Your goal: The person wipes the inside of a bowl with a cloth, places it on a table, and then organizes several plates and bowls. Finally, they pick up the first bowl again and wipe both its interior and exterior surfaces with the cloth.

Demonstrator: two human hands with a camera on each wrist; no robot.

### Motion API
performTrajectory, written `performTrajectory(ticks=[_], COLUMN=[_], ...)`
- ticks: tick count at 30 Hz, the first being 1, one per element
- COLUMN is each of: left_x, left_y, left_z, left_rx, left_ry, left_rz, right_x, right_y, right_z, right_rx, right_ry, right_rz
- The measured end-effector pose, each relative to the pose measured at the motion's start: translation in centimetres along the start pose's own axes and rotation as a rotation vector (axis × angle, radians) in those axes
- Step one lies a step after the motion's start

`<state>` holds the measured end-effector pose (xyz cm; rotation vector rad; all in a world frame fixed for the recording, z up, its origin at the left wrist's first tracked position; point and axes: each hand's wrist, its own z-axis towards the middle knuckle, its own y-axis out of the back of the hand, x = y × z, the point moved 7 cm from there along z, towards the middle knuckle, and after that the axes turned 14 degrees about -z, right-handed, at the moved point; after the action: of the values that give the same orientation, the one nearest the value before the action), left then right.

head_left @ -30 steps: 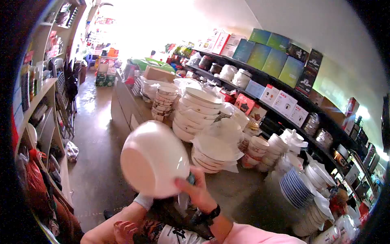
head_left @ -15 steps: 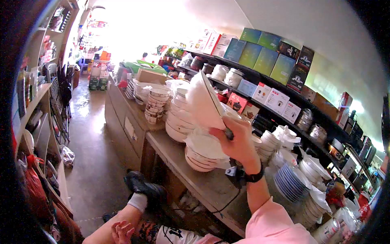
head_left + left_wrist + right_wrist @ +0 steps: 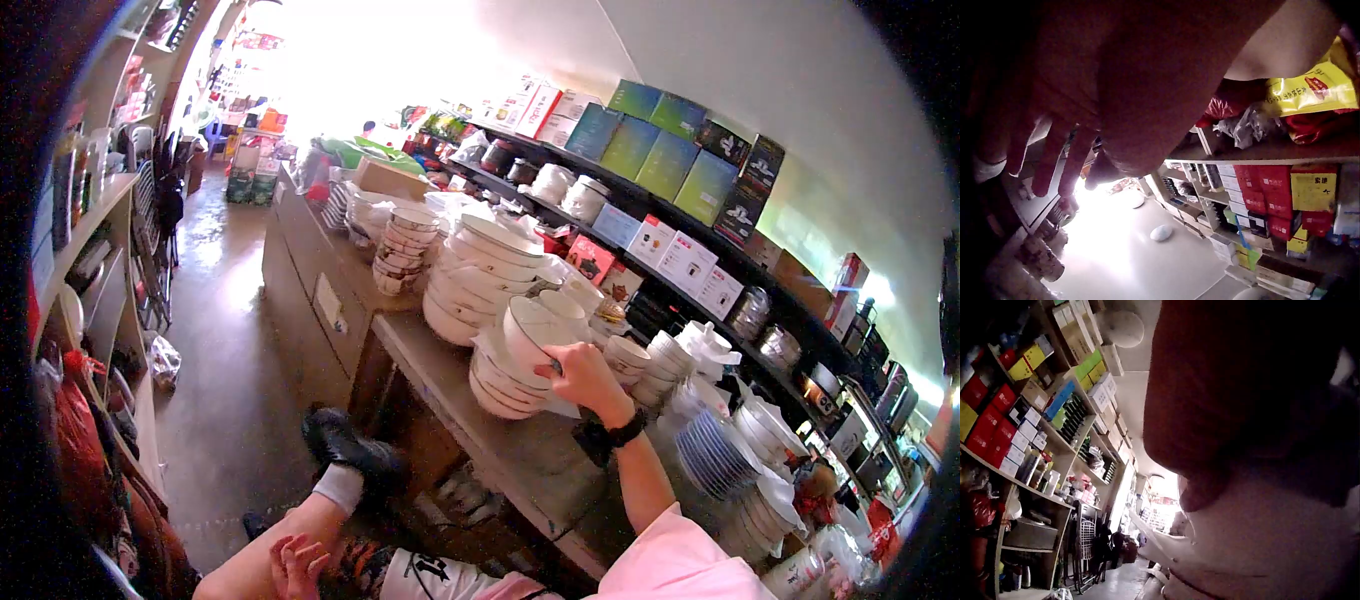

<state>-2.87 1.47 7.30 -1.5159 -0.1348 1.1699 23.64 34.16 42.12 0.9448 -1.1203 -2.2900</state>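
While a long counter bears stacked dishes, a near stack of white bowls stands by its edge. Tilted at the top of that stack is one white bowl, its rim gripped by the right hand. The left hand, relaxed and unladen, lies beside a bare leg.

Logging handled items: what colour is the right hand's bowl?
Mostly white; the bowl shows best in the head view.

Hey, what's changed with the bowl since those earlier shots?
The white bowl, held up in the air before, has come down to the near stack of bowls. The right hand still grips its rim; nothing visibly let go. The left hand stays low by the lap, and the taller stack stands as it was.
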Motion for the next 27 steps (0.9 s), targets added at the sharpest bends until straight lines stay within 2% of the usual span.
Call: performTrajectory(ticks=[7, 11, 14, 16, 18, 19, 20, 22, 23, 24, 25, 26, 27], left_x=[-1.0, -0.6, -0.8, -0.3, 0.0, 0.1, 0.0, 0.5, 0.5, 0.5, 0.4, 0.0, 0.4], left_y=[-1.3, -2.0, -1.5, 0.1, 0.8, 1.0, 1.7, 1.4, 1.4, 1.5, 1.9, 2.8, 2.9], left_z=[0.0, -0.1, -0.2, 0.1, -0.3, -0.5, -0.7, -0.4, 0.1, 0.1, -0.2, -0.3, -0.2], left_rx=[-0.111, -0.161, -0.166, -0.216, -0.19, -0.153, -0.205, -0.171, -0.155, -0.141, -0.122, -0.174, -0.127], left_ry=[-0.044, -0.065, -0.16, 0.037, -0.014, -0.058, -0.088, -0.035, -0.006, 0.027, 0.068, 0.047, 0.089], left_rz=[0.019, 0.026, 0.209, -0.043, 0.003, 0.046, 0.068, 0.028, 0.013, 0.0, -0.012, 0.019, -0.036], right_x=[-0.9, -0.4, 0.3, 1.4, 2.2, 3.4, 4.9, 9.2, 9.9, 10.6, 9.6, 8.3, 13.8], right_y=[-4.3, -4.6, -4.0, -3.4, -1.1, 0.9, 3.2, 8.8, 10.5, 12.0, 11.5, 12.3, 17.7], right_z=[0.0, -0.1, -0.1, -0.3, 0.1, 0.4, 0.4, -0.2, -1.6, -3.5, -5.3, -5.9, -6.6], right_rx=[0.081, 0.058, 0.126, 0.179, -0.07, -0.141, -0.214, -0.458, -0.648, -0.839, -0.897, -0.622, -0.268], right_ry=[0.024, 0.064, 0.043, 0.024, 0.01, 0.018, 0.032, 0.124, 0.2, 0.263, 0.266, 0.805, 0.53], right_rz=[-0.064, 0.121, 0.225, 0.261, 0.383, 0.314, 0.255, 0.443, 0.345, 0.411, 0.814, 1.003, 0.631])
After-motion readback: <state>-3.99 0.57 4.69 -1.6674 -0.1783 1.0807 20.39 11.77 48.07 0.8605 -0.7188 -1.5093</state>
